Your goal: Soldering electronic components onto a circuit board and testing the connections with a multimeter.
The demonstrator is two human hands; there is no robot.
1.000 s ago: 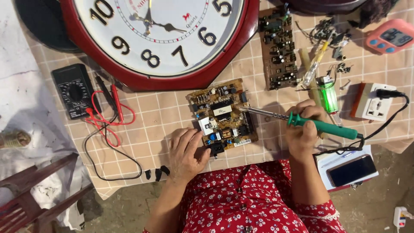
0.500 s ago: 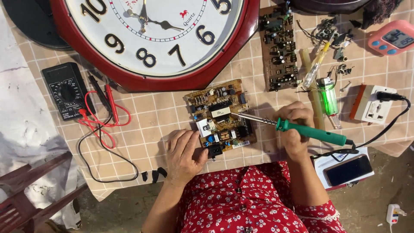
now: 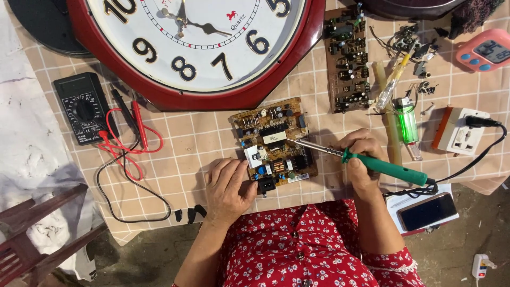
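A brown circuit board [image 3: 273, 142] is laid flat near the middle of the desk [image 3: 180, 159], a short way in from its near edge, on a checked beige cloth. The left hand [image 3: 228, 186] is rested palm down on the cloth, fingers loosely spread and nothing grasped, with the fingertips pressed against the board's near left corner. A green-handled soldering iron [image 3: 372, 162] is gripped in the right hand [image 3: 361, 159], which is closed around the front of the handle; the metal tip is brought onto the board's upper right part. The iron's black cord is trailed toward the right edge of the desk, where a white socket adapter [image 3: 467, 130] is placed.

A large red-rimmed wall clock [image 3: 196, 48] is spread across the far side of the desk, just beyond the board. A black multimeter [image 3: 85, 109] with red and black leads is set toward the left edge. A second, darker circuit board [image 3: 348, 61] and a green lighter [image 3: 408, 125] are found toward the far right. A dark phone [image 3: 427, 211] is seen on a white pad at the near right corner.
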